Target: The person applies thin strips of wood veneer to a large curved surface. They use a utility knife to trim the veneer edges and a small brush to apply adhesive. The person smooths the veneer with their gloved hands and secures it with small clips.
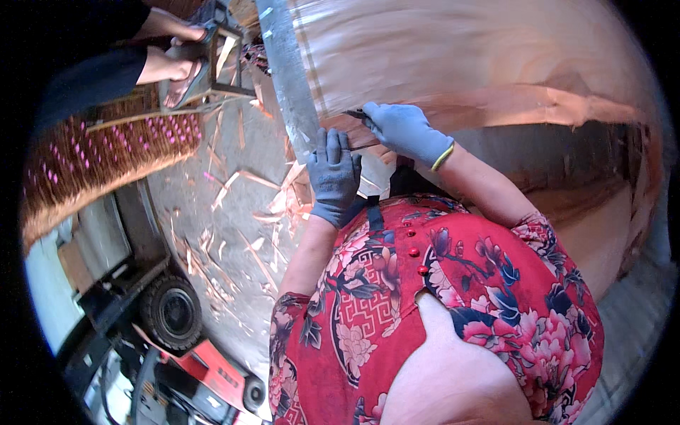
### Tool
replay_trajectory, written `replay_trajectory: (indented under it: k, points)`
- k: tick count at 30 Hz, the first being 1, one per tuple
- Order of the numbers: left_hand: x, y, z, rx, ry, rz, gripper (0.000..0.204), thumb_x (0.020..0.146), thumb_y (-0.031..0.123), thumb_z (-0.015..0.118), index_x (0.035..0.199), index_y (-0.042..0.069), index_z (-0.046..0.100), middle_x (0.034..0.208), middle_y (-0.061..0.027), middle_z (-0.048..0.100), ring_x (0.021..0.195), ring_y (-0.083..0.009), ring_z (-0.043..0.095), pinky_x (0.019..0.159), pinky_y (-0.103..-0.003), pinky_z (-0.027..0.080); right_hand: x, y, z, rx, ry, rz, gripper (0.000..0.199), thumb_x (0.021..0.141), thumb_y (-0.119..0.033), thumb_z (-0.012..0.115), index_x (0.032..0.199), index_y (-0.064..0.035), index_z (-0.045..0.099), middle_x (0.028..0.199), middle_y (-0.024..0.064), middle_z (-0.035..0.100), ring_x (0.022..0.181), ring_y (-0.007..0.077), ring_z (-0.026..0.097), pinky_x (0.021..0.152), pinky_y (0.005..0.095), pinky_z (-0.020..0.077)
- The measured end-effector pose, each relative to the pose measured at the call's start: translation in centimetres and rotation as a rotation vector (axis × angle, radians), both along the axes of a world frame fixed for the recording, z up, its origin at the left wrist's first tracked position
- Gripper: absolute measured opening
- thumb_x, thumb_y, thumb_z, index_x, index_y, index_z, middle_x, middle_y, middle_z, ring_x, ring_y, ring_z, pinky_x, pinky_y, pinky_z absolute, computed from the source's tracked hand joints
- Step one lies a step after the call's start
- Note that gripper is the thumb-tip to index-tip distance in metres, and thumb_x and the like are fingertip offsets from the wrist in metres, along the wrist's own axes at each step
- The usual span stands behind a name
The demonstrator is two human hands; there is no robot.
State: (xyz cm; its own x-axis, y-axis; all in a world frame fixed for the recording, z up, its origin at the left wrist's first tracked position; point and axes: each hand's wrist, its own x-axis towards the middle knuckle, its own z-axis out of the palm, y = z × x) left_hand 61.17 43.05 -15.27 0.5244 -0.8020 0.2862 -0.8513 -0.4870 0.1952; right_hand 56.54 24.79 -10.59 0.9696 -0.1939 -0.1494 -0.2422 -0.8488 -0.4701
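- A broad, thin, tan sheet (453, 53) is extending ahead of both hands, its left side bordering a flat grey strip (287, 78).
- The right hand (409, 132), in a grey-blue glove with yellow cuff, is gripping a slender dark tool (355, 114) with curled fingers, at the sheet's near left corner.
- The left hand (333, 173), grey-gloved, is extending nearly straight fingers beside that corner; whether it is grasping anything cannot be told.

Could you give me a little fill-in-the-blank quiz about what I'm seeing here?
1. The dark tool is held in the person's ____ hand.
2. The person's left hand is covered by a ____.
3. The floral top has a ____ background.
4. The larger black wheel appears toward the picture's lower ____.

Missing words: right; glove; red; left.
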Motion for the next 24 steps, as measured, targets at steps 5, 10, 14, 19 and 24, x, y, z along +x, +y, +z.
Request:
replay_trajectory:
  k: [5, 10, 14, 19, 24]
  points:
    - [-2.2, -2.4, -0.4, 0.006, 0.027, 0.224, 0.047, 0.08, 0.024, 0.056, 0.117, -0.004, 0.048, 0.126, -0.0227, 0.042, 0.117, -0.0388, 0.041, 0.087, -0.047, 0.039, 1.8, -1.0, -0.5, -0.1, -0.094, 0.293, 0.014, 0.081, -0.02, 0.053, 0.089, -0.0075, 0.051, 0.072, 0.0123, 0.062, 0.066, 0.0304, 0.063, 0.054, 0.0417, 0.0491]
    - [-2.7, -3.5, -0.3, -0.014, 0.02, 0.308, 0.043, 0.077, 0.021, 0.059, 0.11, -0.005, 0.048, 0.122, -0.0258, 0.042, 0.115, -0.042, 0.041, 0.088, -0.047, 0.04, 3.3, -0.6, -0.7, -0.182, -0.057, 0.392, 0.013, 0.079, -0.017, 0.055, 0.087, -0.007, 0.052, 0.071, 0.0117, 0.063, 0.064, 0.0286, 0.064, 0.051, 0.0408, 0.0496]
    - [-2.0, -3.7, -0.5, -0.168, -0.014, 0.273, 0.042, 0.073, 0.012, 0.059, 0.111, -0.001, 0.047, 0.115, -0.0223, 0.046, 0.102, -0.0409, 0.047, 0.078, -0.046, 0.044, 4.2, 0.6, -0.7, -0.185, -0.093, 0.4, 0.013, 0.078, -0.018, 0.055, 0.086, -0.0073, 0.054, 0.073, 0.0127, 0.064, 0.066, 0.0289, 0.065, 0.052, 0.0404, 0.0498]
    - [-2.3, -3.8, -0.8, -0.212, -0.026, 0.276, 0.045, 0.074, 0.009, 0.059, 0.116, 0.002, 0.043, 0.114, -0.0211, 0.046, 0.094, -0.0392, 0.05, 0.071, -0.044, 0.045, 4.6, 1.2, -0.7, -0.199, -0.071, 0.365, 0.012, 0.079, -0.017, 0.053, 0.086, -0.0078, 0.057, 0.078, 0.0131, 0.065, 0.072, 0.0289, 0.065, 0.055, 0.0424, 0.0497]
    - [-2.7, -3.7, -1.2, -0.115, 0.034, 0.326, 0.044, 0.076, 0.012, 0.058, 0.116, 0.001, 0.044, 0.119, -0.0228, 0.044, 0.097, -0.0407, 0.05, 0.072, -0.046, 0.045, 4.8, 1.5, 0.1, -0.236, 0.038, 0.345, 0.014, 0.08, -0.017, 0.052, 0.089, -0.0093, 0.06, 0.084, 0.0117, 0.066, 0.077, 0.0281, 0.066, 0.057, 0.0435, 0.0494]
